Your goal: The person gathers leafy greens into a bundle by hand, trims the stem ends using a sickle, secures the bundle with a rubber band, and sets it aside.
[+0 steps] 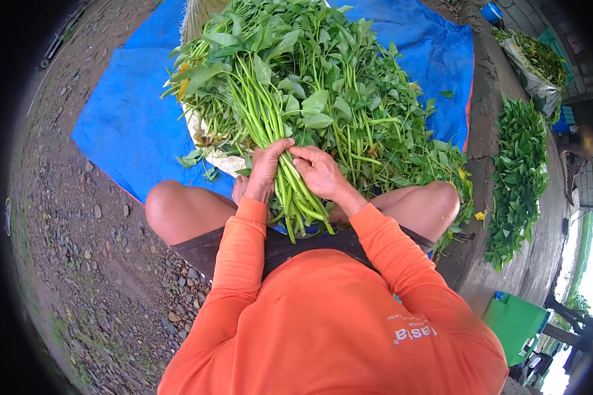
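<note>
A bunch of long green leafy stems (260,108) lies across my lap, cut ends toward me and leaves pointing away. My left hand (267,166) is wrapped round the stems from the left side. On the right, my right hand (321,172) is closed at the same spot, its thumb and fingers pinched against the bunch near the left thumb. Whether a tie is between the fingers cannot be made out. Just beyond the hands rises a large heap of the same leafy greens (349,72), partly on a pale sack (225,161).
A blue tarp (122,105) lies under the heap. Gravelly ground (105,230) stretches along the left. To the right are another row of greens (517,178), a filled sack (534,62) and a green container (515,326). My bent knees flank the bunch.
</note>
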Action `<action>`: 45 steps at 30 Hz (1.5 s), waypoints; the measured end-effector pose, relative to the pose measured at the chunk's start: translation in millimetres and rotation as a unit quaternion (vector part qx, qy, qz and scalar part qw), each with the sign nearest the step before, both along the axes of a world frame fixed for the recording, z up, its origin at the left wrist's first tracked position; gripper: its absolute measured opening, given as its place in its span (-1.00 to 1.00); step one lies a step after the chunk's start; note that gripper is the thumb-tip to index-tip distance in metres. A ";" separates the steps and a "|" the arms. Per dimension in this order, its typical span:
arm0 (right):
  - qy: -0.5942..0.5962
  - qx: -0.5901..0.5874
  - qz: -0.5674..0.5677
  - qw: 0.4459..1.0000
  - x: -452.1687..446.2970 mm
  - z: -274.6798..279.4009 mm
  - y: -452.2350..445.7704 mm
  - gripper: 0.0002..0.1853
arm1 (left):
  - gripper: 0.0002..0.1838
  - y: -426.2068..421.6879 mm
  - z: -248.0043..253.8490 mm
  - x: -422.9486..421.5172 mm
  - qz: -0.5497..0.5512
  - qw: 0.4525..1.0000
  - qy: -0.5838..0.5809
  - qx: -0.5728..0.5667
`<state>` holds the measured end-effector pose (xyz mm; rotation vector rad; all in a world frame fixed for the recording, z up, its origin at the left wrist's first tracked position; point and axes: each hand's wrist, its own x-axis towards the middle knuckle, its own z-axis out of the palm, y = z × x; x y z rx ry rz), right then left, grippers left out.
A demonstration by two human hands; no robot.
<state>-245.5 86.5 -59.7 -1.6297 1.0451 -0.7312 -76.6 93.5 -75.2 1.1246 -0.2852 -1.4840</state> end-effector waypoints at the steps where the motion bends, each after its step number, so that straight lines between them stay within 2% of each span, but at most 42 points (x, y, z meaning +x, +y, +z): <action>1: -0.099 0.104 0.018 0.989 -2.5 8.9 -4.8 -0.62 | -0.80 1.3 16.9 2.8 0.014 0.999 -0.044 0.000; 2: -0.121 0.196 -0.031 0.973 -17.0 20.4 -7.9 -0.60 | -0.79 1.9 29.0 5.7 0.028 0.996 -0.085 -0.001; 4: 0.003 0.106 -0.219 0.970 -48.5 -8.7 -38.7 -0.65 | -0.76 -1.3 27.7 30.2 0.029 0.991 -0.128 0.000; 6: 0.202 -0.098 -0.276 0.935 -88.7 -64.5 -69.4 -0.68 | -0.79 2.0 54.4 39.3 0.037 0.993 -0.113 -0.004; 10: 0.221 -0.117 -0.175 0.952 -84.0 -56.0 -83.7 -0.69 | -0.79 -1.2 52.6 39.1 0.040 0.994 -0.105 0.008; 12: 0.219 -0.085 -0.178 0.956 -71.0 -55.9 -91.6 -0.65 | -0.80 -2.5 42.8 34.4 0.027 0.995 -0.098 -0.003; 15: 0.281 -0.119 -0.144 0.941 -69.9 -69.9 -112.7 -0.64 | -0.79 -0.1 45.4 30.3 -0.003 0.993 -0.114 0.025; 17: 0.117 -0.018 -0.190 0.975 -76.4 -34.6 -118.0 -0.66 | -0.80 -0.7 47.2 32.6 0.001 0.992 -0.123 0.012; 20: -0.080 0.103 -0.226 0.965 -107.8 49.0 -126.9 -0.78 | -0.81 -1.6 51.4 32.8 0.008 0.994 -0.106 0.012; 22: -0.313 0.191 -0.229 0.902 -133.4 78.4 -131.0 -0.77 | -0.77 -4.2 59.7 29.4 -0.011 0.994 -0.106 0.034; 23: -0.327 0.240 -0.211 0.889 -151.6 66.6 -142.9 -0.74 | -0.77 -6.9 56.3 27.6 -0.012 0.994 -0.102 0.026; 26: -0.193 0.260 -0.213 0.922 -159.0 73.6 -128.9 -0.72 | -0.76 -6.4 57.1 25.6 -0.033 0.994 -0.100 0.004; 29: -0.176 0.231 -0.221 0.931 -154.5 89.1 -109.1 -0.69 | -0.69 -7.5 51.8 23.4 -0.039 0.993 -0.109 -0.007; 30: -0.175 0.214 -0.220 0.936 -153.8 90.3 -105.6 -0.68 | -0.75 -7.7 52.8 19.7 -0.033 0.992 -0.122 -0.020; 34: -0.128 0.109 -0.263 0.950 -129.4 116.8 -82.5 -0.63 | -0.73 -9.9 51.5 16.7 -0.043 0.988 -0.146 -0.026; 35: -0.130 0.077 -0.258 0.954 -125.2 120.6 -80.7 -0.57 | -0.73 -10.0 49.9 16.0 -0.044 0.989 -0.143 -0.022; 39: -0.116 -0.032 -0.255 0.960 -100.2 148.7 -81.5 -0.54 | -0.71 -12.7 48.5 9.0 -0.039 0.989 -0.139 -0.022; 43: -0.090 -0.110 -0.250 0.958 -67.1 169.1 -93.6 -0.58 | -0.74 -12.0 48.0 2.6 -0.036 0.989 -0.142 -0.030; 45: -0.037 -0.124 -0.202 0.971 -51.9 150.0 -98.9 -0.61 | -0.73 -13.7 45.7 -3.2 -0.020 0.990 -0.135 -0.041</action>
